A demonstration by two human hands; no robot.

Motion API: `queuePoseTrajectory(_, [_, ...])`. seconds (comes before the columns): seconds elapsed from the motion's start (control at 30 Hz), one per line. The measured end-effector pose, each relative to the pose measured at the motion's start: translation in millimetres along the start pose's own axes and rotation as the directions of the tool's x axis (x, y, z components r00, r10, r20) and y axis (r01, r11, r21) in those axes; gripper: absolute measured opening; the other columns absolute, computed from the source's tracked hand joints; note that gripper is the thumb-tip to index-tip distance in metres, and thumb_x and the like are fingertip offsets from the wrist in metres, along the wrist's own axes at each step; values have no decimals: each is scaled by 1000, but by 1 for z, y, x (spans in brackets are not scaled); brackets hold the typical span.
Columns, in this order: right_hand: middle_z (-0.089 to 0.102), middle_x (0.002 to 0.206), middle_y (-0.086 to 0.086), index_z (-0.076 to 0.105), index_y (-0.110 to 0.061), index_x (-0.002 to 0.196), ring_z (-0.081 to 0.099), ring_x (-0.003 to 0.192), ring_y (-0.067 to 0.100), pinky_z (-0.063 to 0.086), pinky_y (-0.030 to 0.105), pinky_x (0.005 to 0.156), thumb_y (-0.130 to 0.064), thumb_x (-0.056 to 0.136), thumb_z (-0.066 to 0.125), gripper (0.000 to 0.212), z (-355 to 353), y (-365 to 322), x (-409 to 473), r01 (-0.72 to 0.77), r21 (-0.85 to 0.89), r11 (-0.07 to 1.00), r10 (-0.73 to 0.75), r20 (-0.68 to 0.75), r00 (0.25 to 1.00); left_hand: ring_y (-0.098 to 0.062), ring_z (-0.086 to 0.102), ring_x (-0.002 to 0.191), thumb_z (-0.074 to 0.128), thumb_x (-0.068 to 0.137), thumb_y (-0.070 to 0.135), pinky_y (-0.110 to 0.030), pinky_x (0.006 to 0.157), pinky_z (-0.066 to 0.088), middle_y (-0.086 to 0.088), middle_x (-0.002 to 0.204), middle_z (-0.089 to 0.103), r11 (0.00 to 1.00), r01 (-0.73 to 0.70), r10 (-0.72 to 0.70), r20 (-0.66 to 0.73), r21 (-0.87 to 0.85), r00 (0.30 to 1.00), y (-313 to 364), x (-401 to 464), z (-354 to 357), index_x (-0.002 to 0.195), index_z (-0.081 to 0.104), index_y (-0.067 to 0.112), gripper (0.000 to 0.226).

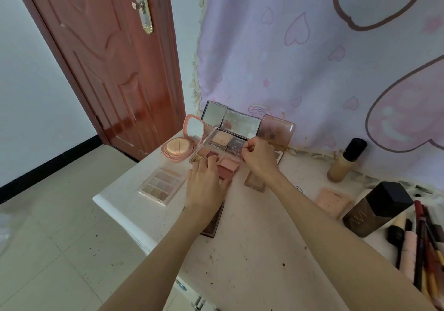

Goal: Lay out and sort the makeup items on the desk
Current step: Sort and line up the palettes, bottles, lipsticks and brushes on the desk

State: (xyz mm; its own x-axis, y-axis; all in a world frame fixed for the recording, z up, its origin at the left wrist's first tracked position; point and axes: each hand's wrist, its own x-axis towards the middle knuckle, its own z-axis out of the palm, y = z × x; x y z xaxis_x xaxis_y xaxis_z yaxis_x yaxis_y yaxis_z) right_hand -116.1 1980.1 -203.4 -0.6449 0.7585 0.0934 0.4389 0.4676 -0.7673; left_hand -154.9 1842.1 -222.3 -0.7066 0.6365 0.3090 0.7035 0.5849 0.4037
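Nearest, at 4 o'clock, pencils and brushes (418,245) lie on the white surface (252,250) beside a dark bottle (377,211). Toward center, the left hand (206,185) rests on the open blush palette (227,166), fingers curled at its near edge. At 12 o'clock of that hand, the right hand (258,155) pinches the palette's clear lid (230,142). An eyeshadow palette (162,185) lies at 9 o'clock; the open cushion compact (179,146) stands farther, at 11 o'clock.
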Motion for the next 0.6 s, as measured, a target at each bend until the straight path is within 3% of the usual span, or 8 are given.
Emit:
queuePoseTrajectory(0.17, [69,96,9,72,-8,95,58,96,26,43,31,81,-10,88,55,19,0,0,1,92,-94,991,-98,-52,994,-24,43,115,59,87,33,-32,94,33,-7,124,51,1000,2,-2,-13,11,1000,-1,2,3,127,44,11,48])
queuePoseTrajectory(0.3, [72,97,8,72,-9,96,64,92,26,49,38,86,-10,86,56,19,1,0,6,72,-22,997,-73,-58,996,-26,45,114,62,86,30,-34,94,35,-8,122,51,1000,6,-6,-18,13,1000,-1,5,5,125,46,10,47])
queuePoseTrajectory(0.43, [68,106,7,66,-8,108,60,102,21,41,22,80,-10,88,54,23,-1,0,7,38,-25,999,-39,-51,998,-26,45,112,64,84,28,-35,92,37,-9,119,51,1000,3,-3,-17,29,1000,-4,7,5,119,48,9,43])
queuePoseTrajectory(0.5, [66,110,7,61,-9,116,58,103,20,39,22,79,-9,89,53,28,-6,-2,4,23,5,1000,-23,-58,998,-26,46,112,65,83,29,-35,93,38,-9,119,51,1000,11,-11,-8,17,1000,-4,7,2,118,49,9,44])
queuePoseTrajectory(0.6, [65,109,5,59,-9,119,58,89,14,41,22,78,-9,91,52,29,-14,-2,-7,43,31,999,-41,-75,996,-24,41,118,61,86,33,-34,96,34,-6,125,48,999,-14,13,28,37,1000,-2,1,-4,126,46,12,47])
